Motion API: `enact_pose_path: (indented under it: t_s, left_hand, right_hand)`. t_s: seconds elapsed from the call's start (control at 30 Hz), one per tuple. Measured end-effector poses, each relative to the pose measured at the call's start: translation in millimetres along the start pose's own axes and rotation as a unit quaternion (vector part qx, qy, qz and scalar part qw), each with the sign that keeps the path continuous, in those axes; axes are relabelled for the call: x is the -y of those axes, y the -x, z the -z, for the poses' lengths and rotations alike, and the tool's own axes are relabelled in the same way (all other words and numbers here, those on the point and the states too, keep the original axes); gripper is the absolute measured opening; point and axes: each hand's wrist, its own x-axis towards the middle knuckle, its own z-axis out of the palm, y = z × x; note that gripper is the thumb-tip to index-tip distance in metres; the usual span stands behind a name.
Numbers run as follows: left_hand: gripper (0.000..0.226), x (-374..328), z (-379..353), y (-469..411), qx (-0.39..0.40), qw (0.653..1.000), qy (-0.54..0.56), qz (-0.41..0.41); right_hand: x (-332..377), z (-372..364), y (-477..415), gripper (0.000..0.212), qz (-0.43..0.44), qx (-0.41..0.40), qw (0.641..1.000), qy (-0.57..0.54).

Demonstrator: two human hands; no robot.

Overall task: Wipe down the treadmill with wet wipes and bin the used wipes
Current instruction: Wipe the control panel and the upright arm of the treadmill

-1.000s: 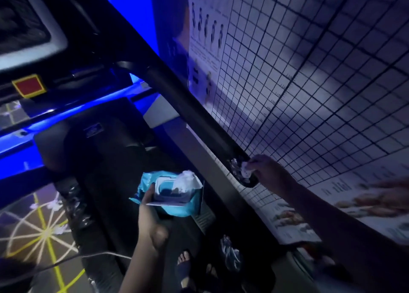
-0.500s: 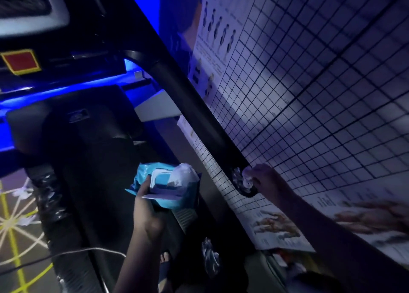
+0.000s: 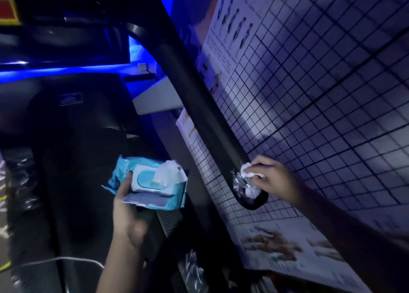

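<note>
Head view: right hand [image 3: 275, 181] pinches wipe [image 3: 249, 171] at rail [image 3: 194, 107] end, left hand [image 3: 127, 208] grips open-lidded pack [image 3: 152, 183]; wipe may snag and tear on crinkled wrap [image 3: 242, 186] there.

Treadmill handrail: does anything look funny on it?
Yes. Crinkled, shiny plastic wrap clings around the curved end of the handrail, looking ragged, right under the wipe that the right hand holds.

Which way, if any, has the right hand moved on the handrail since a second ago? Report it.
Yes, slightly: the right hand, holding the wipe, has crept up the handrail, from beside the shiny wrap to just above it.
</note>
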Motion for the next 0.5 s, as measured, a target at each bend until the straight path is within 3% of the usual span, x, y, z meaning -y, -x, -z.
enact_pose_path:
  t_s: [0.07, 0.13, 0.2, 0.27, 0.4, 0.5]
  left_hand:
    - [0.031, 10, -6, -4, 0.013, 0.999, 0.027, -0.021]
    - [0.053, 24, -10, -22, -0.002, 0.999, 0.024, -0.047]
    - [0.052, 43, -13, -39, -0.038, 0.997, 0.016, -0.062]
    - [0.041, 71, -10, -54, -0.009, 0.995, 0.055, -0.088]
    - [0.053, 147, -2, -57, 0.012, 0.967, 0.201, -0.153]
    - [0.054, 194, -9, -13, -0.002, 0.955, 0.239, -0.174]
  right_hand:
    - [-4, 1, 13, 0.024, 0.035, 0.047, 0.998, -0.017]
    - [-11, 5, 14, 0.025, 0.039, 0.083, 0.995, -0.034]
    - [-20, 8, 6, 0.023, 0.043, 0.106, 0.992, -0.055]
    - [-28, 10, -5, 0.021, 0.077, 0.071, 0.992, -0.069]
    - [-43, -15, -25, 0.005, 0.143, -0.088, 0.982, -0.086]
    - [-45, -27, -19, 0.014, 0.174, -0.123, 0.973, -0.087]
